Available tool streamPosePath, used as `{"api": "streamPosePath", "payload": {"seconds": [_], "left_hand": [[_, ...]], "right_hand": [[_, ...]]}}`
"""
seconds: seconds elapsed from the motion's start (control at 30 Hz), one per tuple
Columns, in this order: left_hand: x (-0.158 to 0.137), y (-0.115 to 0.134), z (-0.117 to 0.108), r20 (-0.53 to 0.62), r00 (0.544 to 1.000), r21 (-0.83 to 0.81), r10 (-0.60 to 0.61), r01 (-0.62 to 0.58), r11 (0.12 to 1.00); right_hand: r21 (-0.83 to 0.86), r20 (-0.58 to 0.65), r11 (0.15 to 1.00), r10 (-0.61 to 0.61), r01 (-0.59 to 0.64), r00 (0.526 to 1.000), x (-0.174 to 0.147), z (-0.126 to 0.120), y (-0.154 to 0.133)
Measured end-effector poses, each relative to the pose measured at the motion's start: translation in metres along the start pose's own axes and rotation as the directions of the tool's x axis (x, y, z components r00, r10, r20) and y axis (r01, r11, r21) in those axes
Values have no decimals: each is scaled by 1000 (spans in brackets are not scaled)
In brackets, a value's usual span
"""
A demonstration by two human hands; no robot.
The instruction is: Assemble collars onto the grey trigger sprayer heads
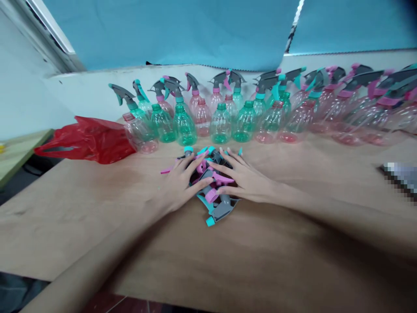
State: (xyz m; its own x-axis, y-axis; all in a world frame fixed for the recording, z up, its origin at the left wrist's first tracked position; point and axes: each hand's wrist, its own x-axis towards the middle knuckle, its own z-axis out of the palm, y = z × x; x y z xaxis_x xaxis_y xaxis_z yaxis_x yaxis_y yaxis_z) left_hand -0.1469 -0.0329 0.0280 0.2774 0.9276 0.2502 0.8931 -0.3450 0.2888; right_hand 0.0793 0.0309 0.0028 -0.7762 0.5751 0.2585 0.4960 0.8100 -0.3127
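Spread loosely, left hand (176, 181) and right hand (248, 179) touch spray heads (223, 210)

Blue curtain (169, 34): evenly lit, with a bright white gap (298, 15) at the right
Window frame (54, 26): a pale bright strip at upper left
Table (114, 195): moderate light at left, dimmer towards the near edge; soft dark shadows beneath both forearms (325, 211), the deepest at lower right
Bottles (221, 132): small white glare on the transparent plastic; at far right they look stretched and leaning — a wide-angle distortion
Red bag (97, 139): shiny highlights on the folds
Spray heads (223, 211): readable, but slightly soft
Forearms: smeared by blur — more strongly near the picture borders
Object at right (402, 176): coarse pixel squares hide its details
Upper right corner: darkened
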Motion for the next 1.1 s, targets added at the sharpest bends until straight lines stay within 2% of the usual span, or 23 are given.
{"api": "streamPosePath", "payload": {"seconds": [0.1,0.23,0.4,0.47,0.57,0.6,0.67,0.8,0.87,0.97,1.1], "left_hand": [[4,3,-1,64,998,10,-1,1,1000],[-7,4,-1,123,992,48,8,-14,999],[-19,0,8,89,996,73,11,-18,997],[-20,-2,8,73,997,73,-2,-3,997],[-22,-4,4,28,999,90,38,-40,995],[-23,-3,3,15,998,97,62,-63,993],[-24,-1,1,-6,993,99,116,-115,988],[-19,5,5,-23,983,111,183,-180,977],[-13,7,10,-7,988,135,156,-154,979],[-7,8,14,40,992,160,123,-128,979],[-8,6,15,108,984,187,139,-158,970]], "right_hand": [[30,-3,999,26,-26,1000,6,-1,3],[60,-4,997,55,-55,998,-3,-4,1],[82,41,996,38,-41,998,-12,-1,2],[87,33,995,51,-54,998,-9,-5,4],[79,-12,995,62,-61,998,-16,-16,-5],[64,-29,997,46,-44,999,-23,-20,-12],[-47,-65,995,-90,87,994,-44,-24,-30],[-112,72,964,-234,240,970,-82,-12,-55],[-145,62,972,-176,183,982,-89,-3,-52],[-184,-6,980,-82,79,997,-84,3,-31],[-29,-6,1000,9,-9,1000,-69,-3,2]]}}
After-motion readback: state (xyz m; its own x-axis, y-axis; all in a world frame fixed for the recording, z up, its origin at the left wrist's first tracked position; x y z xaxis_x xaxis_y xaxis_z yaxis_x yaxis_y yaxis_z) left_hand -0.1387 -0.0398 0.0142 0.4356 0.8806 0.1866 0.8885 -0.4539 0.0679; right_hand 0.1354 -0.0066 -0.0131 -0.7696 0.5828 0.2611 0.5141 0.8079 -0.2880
